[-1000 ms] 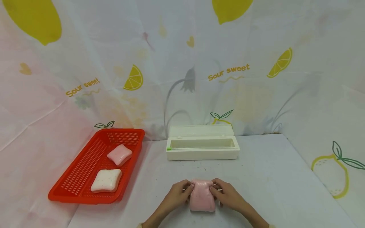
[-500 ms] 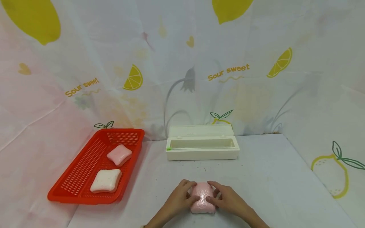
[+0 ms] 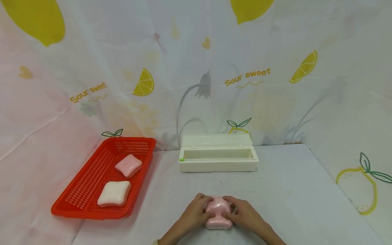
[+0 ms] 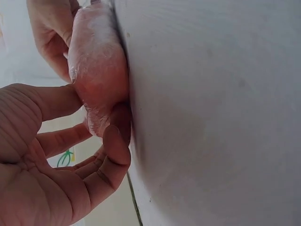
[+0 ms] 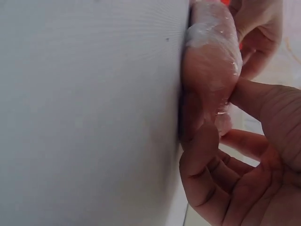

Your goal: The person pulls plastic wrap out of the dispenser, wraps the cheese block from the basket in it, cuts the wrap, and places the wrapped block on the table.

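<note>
A pink bar of soap (image 3: 218,223) in clear, wrinkled plastic film lies on the white tabletop near its front edge. My left hand (image 3: 193,213) holds its left side and my right hand (image 3: 246,214) its right side. Both thumbs press on the top face, nearly meeting in the middle, and dent the film there. In the left wrist view the left fingers (image 4: 101,179) curl round the end of the wrapped soap (image 4: 99,56), low by the table. The right wrist view shows the right fingers (image 5: 204,169) curled the same way, with film bunched beside them.
At the left stands a red perforated basket (image 3: 139,194) with a pink soap (image 3: 128,165) and a white soap (image 3: 114,193) in it. Behind the hands is a long white box (image 3: 218,166), its lid (image 3: 216,140) raised and a green tab at its left end. Printed cloth (image 3: 275,112) hangs behind.
Both hands have slid from the soap's far upper corners nearer to me, and the thumbs have moved inward onto its top. The film folded over it now lies flatter. Basket and box stayed put.
</note>
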The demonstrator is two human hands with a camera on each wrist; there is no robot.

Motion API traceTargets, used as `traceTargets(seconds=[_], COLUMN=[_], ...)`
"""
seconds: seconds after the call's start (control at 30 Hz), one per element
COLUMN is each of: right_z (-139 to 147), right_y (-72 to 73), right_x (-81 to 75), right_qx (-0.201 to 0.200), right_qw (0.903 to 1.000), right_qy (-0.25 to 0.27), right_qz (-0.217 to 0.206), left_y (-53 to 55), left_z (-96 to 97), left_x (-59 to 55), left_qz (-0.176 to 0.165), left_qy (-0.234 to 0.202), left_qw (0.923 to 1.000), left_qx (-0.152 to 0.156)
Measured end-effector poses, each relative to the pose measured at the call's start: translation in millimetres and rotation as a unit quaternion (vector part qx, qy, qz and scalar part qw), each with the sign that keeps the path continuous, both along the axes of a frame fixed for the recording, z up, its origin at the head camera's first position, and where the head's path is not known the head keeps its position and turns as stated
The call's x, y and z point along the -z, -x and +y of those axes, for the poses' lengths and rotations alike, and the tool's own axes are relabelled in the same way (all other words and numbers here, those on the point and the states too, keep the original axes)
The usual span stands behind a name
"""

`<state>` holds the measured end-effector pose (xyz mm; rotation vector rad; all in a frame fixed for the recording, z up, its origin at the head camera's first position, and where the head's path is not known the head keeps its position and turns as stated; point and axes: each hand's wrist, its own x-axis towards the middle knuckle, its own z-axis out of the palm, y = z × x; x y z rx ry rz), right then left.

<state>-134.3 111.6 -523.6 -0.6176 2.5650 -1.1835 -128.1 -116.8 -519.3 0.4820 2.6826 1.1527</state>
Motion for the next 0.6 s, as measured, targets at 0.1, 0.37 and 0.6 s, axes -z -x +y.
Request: traceTargets(seconds=[0.1, 0.37, 0.6], right_z=[0.8, 8.2, 39.8], right_y=[1.4, 2.8, 12.1], right_x=[-0.7, -5.8, -23.0], right_qx=[-0.011, -0.023, 0.016], right_qw=[0.9999, 0.9975, 0.9977], right_qy=[0.0, 0.055, 0.064], right_qz=[-0.002, -0.039, -0.013], left_y=[-1.6, -7.7, -8.2], left_z=[0.0, -0.7, -1.5], left_x=[-1.5, -6.3, -12.3], left_qz=[-0.002, 0.0, 0.028], left_qy=[-0.006, -0.02, -0.022], left_qw=[1.0, 0.9997, 0.9989], left_qx=[-0.004, -0.016, -0.029])
